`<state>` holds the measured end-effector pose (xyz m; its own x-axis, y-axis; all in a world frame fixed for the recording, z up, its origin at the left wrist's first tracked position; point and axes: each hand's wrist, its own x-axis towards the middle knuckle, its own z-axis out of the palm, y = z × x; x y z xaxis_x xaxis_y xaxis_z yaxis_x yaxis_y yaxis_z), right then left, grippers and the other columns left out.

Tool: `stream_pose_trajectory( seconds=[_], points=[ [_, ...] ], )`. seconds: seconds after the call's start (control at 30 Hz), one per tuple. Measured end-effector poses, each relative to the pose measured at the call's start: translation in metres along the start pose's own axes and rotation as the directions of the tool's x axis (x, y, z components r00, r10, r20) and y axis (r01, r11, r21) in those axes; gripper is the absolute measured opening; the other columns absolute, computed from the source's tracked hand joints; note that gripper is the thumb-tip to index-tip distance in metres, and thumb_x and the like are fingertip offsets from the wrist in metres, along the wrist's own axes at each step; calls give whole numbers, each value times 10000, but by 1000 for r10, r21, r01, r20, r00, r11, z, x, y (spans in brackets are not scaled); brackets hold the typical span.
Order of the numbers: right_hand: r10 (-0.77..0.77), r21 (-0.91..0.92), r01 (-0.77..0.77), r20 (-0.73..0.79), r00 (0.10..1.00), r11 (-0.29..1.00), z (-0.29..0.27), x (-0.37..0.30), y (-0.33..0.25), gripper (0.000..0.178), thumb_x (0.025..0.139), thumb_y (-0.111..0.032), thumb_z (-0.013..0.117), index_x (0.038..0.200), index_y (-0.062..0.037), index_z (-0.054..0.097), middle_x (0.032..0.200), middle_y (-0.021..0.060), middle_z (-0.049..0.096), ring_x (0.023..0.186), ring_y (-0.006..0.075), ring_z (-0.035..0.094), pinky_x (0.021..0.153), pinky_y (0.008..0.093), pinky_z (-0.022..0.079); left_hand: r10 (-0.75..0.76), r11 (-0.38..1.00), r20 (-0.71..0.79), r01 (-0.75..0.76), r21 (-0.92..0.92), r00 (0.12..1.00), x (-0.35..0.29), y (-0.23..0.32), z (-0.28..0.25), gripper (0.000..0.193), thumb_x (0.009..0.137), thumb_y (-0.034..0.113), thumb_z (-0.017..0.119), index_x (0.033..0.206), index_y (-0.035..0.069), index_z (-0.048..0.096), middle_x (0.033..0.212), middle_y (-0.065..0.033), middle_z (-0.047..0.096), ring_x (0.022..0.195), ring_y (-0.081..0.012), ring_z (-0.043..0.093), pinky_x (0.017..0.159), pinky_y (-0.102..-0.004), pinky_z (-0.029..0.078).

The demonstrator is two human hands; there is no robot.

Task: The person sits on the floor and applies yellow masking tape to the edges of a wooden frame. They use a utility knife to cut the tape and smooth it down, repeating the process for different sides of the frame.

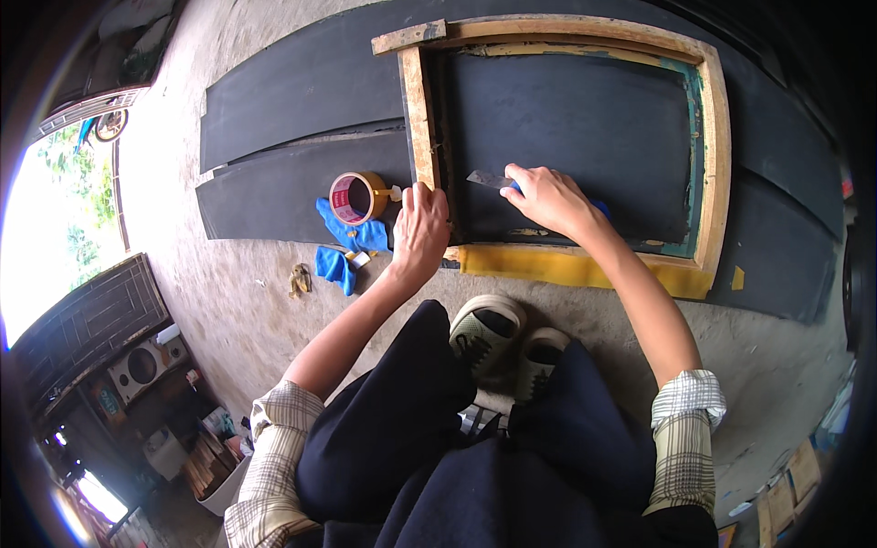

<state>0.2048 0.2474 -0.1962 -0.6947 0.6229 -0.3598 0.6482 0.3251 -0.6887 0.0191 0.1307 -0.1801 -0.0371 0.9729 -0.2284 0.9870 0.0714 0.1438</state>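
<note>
A wooden frame point(714, 164) surrounds a dark panel point(566, 128) with worn green and yellowish inner edges. My left hand point(422, 233) is closed over the near end of the frame's left bar, fingers curled against the wood. In my right hand point(553, 196) is a scraper point(489, 179) with a flat grey blade and a blue handle. Its blade points left, over the dark panel, and most of the handle is hidden by my fingers. Wide yellow tape point(585, 272) runs along the frame's near side.
Left of my left hand, a tape roll point(358, 198) stands on a blue cloth point(365, 236). Another blue cloth piece point(336, 267) and a crumpled brown scrap point(300, 279) lie nearby. Dark boards point(301, 91) lie under the frame on the concrete floor point(219, 301). My shoes point(489, 333) are close to the frame.
</note>
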Motion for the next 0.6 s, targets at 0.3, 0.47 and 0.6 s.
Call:
stream_pose_trajectory(
  seconds=[0.3,0.47,0.6],
  points=[
    [25,-52,-23,49,998,998,-6,-3,-5,313,897,-268,492,1074,-15,545,824,187,649,840,347,629,760,435,501,-214,953,-204,159,-256,955,-7,2,23,648,570,-38,714,1098,34,345,1224,-244,258,1133,-437,321,913,-483,353],
    [54,-53,-50,72,996,997,-9,-6,-5,311,897,-277,491,1067,-22,544,816,195,640,828,354,625,738,440,494,-269,920,-151,208,-332,951,-5,3,26,588,593,-73,651,1086,45,353,1201,-245,276,1058,-456,383,832,-485,433],
    [46,25,-45,-11,999,999,-2,-3,0,278,890,-277,516,1001,-23,524,726,203,597,709,363,600,652,426,464,-140,952,-207,73,-298,968,-9,-15,30,606,607,-18,700,1106,60,365,1191,-237,285,1056,-434,400,871,-480,416]
  ],
)
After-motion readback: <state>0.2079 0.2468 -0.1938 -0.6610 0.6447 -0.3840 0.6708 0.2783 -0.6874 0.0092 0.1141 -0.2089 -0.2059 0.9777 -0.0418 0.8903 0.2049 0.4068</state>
